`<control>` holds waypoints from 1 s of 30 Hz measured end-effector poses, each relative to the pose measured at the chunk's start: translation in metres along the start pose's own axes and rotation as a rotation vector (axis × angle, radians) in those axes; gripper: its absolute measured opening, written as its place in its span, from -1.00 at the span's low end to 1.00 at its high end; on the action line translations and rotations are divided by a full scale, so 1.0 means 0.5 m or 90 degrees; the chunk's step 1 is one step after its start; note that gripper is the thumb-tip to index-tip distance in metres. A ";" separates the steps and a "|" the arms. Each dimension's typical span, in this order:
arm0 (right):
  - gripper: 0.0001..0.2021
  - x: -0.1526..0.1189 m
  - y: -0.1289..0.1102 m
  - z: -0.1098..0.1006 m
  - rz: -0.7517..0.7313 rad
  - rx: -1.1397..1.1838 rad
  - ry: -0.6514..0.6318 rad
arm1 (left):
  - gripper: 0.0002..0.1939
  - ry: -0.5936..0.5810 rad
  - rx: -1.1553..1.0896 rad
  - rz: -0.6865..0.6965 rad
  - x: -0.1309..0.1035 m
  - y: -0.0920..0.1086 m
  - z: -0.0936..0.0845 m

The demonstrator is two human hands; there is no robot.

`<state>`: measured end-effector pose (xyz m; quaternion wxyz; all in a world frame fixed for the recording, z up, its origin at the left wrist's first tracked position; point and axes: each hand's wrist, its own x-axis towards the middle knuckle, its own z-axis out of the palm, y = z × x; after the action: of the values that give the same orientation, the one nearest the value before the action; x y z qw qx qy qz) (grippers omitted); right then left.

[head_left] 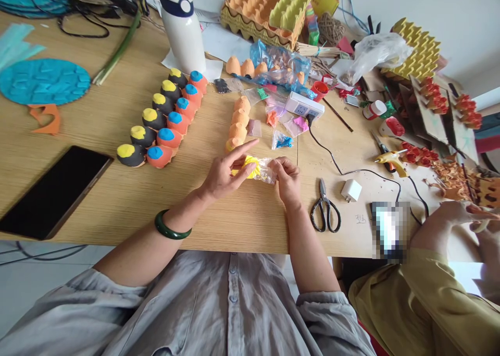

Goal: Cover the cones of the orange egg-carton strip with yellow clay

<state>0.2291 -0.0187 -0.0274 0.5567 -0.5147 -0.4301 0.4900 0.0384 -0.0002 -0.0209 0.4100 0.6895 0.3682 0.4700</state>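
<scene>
A small clear plastic bag with bright yellow modelling clay (251, 164) is between my two hands, just above the table. My left hand (226, 174) has the clay end between its thumb and lower fingers, the index finger stretched out past it. With thumb and fingers closed, my right hand (287, 178) pinches the other end of the clear bag (267, 171). Beyond my left hand stands a strip of bare orange egg-carton cups (239, 121). To the left are two rows of cups, black with yellow tops (154, 118) and orange-red with blue tops (175, 122).
Black-handled scissors (325, 210) and a white charger (351, 190) lie right of my right hand. A power strip (304, 105) trails a black cable. A phone (57, 189) lies at left, a white bottle (182, 30) behind. A co-worker's hands (464, 218) are at far right.
</scene>
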 end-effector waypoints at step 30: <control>-0.58 -0.017 -0.004 0.007 0.027 -0.064 -0.232 | -0.63 0.009 0.026 -0.078 0.012 0.026 -0.012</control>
<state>0.2247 -0.0267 -0.0248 0.4325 -0.4535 -0.5370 0.5647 0.0358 0.0012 -0.0057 0.4210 0.6706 0.4225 0.4411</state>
